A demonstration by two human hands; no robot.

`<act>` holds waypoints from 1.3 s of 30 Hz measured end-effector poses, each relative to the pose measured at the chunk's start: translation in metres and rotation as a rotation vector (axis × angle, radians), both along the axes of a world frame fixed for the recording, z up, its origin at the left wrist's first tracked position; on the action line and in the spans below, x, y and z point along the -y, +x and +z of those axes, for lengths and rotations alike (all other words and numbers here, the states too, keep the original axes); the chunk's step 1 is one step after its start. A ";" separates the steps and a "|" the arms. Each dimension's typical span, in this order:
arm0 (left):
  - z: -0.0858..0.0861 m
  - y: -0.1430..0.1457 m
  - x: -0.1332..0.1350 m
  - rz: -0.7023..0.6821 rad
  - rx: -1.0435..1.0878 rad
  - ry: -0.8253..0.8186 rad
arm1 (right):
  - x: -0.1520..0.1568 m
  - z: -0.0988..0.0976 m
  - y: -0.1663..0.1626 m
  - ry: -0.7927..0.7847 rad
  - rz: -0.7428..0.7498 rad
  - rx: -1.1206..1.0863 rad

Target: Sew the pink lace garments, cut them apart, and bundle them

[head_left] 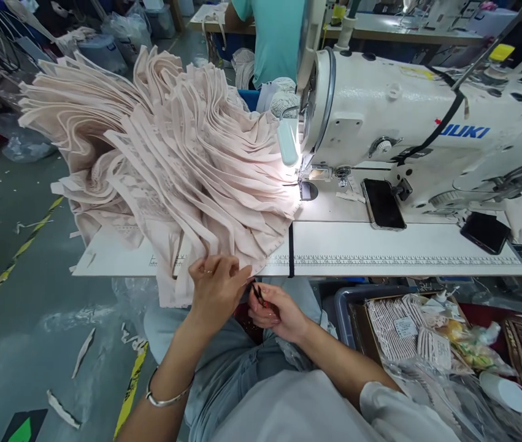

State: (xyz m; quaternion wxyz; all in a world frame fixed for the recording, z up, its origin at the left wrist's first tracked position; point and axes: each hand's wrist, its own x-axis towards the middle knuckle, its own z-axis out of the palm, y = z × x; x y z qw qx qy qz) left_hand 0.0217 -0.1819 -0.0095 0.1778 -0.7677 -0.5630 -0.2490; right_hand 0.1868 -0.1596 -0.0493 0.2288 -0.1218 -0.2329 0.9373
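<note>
Pale pink fabric [187,141] lies heaped on the sewing table [357,242]; my left hand [217,283] pinches its near edge, my right hand [278,310] grips dark snips [257,294]. Much seems left; what's finished I can't tell.

Left hand [217,283] holds fabric [205,166]; right hand [276,312] holds snips [257,293].

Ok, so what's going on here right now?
A seated person's left hand is on the near edge of a big heap of pale pink fabric. Their right hand holds a small dark tool, possibly snips, close by that edge. The heap lies on the white table, its right end reaching the lit needle area of the sewing machine.
</note>
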 end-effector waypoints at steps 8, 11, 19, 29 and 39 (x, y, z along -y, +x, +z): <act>0.007 -0.031 0.024 -0.190 0.264 -0.160 | -0.008 -0.001 -0.003 -0.081 0.055 0.129; 0.007 -0.035 0.027 -0.175 0.241 -0.175 | -0.008 -0.002 -0.010 -0.006 0.071 0.186; 0.009 -0.008 0.000 -0.006 -0.185 -0.203 | 0.000 0.002 -0.007 0.104 0.070 0.140; 0.005 -0.022 0.014 -0.179 0.112 -0.092 | -0.007 -0.008 -0.005 0.016 0.008 0.193; 0.004 -0.012 -0.002 -0.035 -0.036 -0.141 | -0.005 -0.004 -0.007 0.095 -0.003 0.176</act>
